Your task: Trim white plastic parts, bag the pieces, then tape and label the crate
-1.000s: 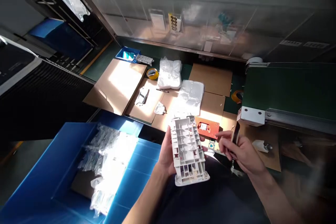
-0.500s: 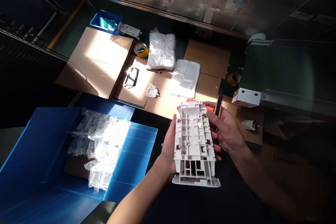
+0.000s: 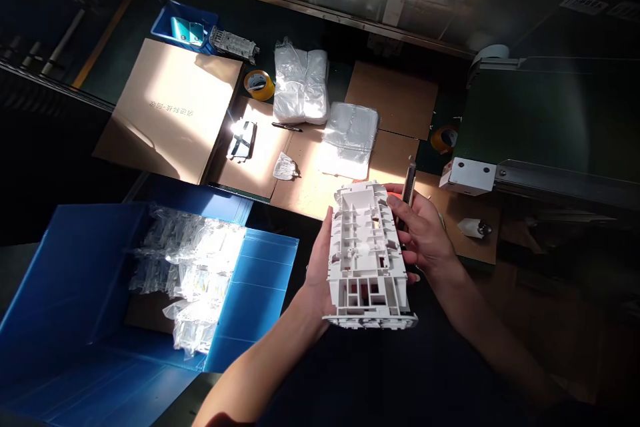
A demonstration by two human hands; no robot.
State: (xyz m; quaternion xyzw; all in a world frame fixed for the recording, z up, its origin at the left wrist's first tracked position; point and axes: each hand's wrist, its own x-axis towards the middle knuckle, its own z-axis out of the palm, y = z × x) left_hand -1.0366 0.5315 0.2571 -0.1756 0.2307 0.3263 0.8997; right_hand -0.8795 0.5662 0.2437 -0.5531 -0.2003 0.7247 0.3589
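Observation:
A long white plastic housing [image 3: 367, 233], with ribs and square openings, is held up in front of me, its slotted end nearest to me. My left hand [image 3: 320, 263] is closed on its left side, the fingers passing out of sight behind it. My right hand [image 3: 427, 233] is at its right side, gripping a slim utility knife [image 3: 409, 188] that points upward between thumb and fingers. Some right fingertips reach behind the housing; their contact is partly hidden. An orange-red patch shows behind the housing's top, mostly covered.
Left stands a blue box [image 3: 273, 280] holding plastic-wrapped white parts [image 3: 195, 267]. On the bench lie a carton [image 3: 170, 113], clear bags [image 3: 301, 83], yellow tape [image 3: 259, 85], a pen [image 3: 287, 127] and a small blue bin [image 3: 160, 30]. A white-ended metal fixture [image 3: 469, 177] juts in at right.
The housing has tilted, so its near end shows more of its edge, and has risen slightly in view. Both hands keep their hold. The background has shifted a little with my head.

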